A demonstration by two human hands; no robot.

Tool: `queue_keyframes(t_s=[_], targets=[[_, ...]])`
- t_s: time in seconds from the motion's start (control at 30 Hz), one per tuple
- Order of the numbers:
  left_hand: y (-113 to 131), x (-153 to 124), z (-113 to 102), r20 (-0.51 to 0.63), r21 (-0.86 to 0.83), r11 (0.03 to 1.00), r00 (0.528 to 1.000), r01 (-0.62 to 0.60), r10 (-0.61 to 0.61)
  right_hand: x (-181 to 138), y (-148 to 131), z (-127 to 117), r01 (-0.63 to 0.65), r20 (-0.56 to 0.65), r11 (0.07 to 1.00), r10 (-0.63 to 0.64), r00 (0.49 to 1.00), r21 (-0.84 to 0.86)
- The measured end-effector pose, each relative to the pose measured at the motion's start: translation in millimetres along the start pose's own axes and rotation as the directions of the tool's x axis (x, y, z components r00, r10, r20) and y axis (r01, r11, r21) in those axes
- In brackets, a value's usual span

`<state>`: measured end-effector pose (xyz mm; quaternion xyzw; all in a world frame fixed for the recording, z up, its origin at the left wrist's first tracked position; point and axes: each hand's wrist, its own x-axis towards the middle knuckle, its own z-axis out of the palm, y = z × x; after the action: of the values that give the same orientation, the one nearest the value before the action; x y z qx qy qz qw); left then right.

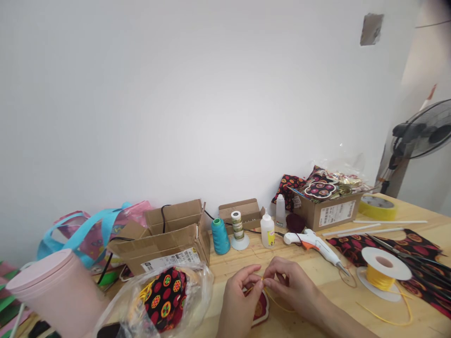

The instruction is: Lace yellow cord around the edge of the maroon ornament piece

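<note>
My left hand (243, 298) and my right hand (291, 286) meet over the front of the table, fingertips pinched together on a thin yellow cord (278, 305). A loop of that cord hangs below my right fingers. Under my left hand lies a dark red patch with a pale edge (261, 310), partly covered by the fingers. Whether the cord is joined to the patch I cannot tell. To the right stands a white spool (386, 263) wound with yellow cord, its loose end curling on the wood.
Behind my hands are a teal thread cone (220, 237), a glue bottle (268, 231) and a white glue gun (317, 246). Scissors (398, 249) rest on patterned cloth at right. Cardboard boxes (331, 213) line the wall. A plastic bag (197, 300) and pink bin (59, 295) stand left.
</note>
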<state>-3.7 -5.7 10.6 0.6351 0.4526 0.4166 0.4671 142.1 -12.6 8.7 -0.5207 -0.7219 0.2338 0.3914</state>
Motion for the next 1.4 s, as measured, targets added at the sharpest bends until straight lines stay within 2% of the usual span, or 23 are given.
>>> queue_keyframes(t_s=[0.7,1.4], targets=[[4,-2,3,0.008,-0.019,1.000,1.000,0.015,-0.015,-3,3,5,-0.011,-0.031,1.000,0.011,0.999,-0.012],[4,-2,3,0.007,-0.012,1.000,1.000,0.009,-0.009,-5,-6,1,-0.033,0.007,0.999,0.033,0.999,0.039]])
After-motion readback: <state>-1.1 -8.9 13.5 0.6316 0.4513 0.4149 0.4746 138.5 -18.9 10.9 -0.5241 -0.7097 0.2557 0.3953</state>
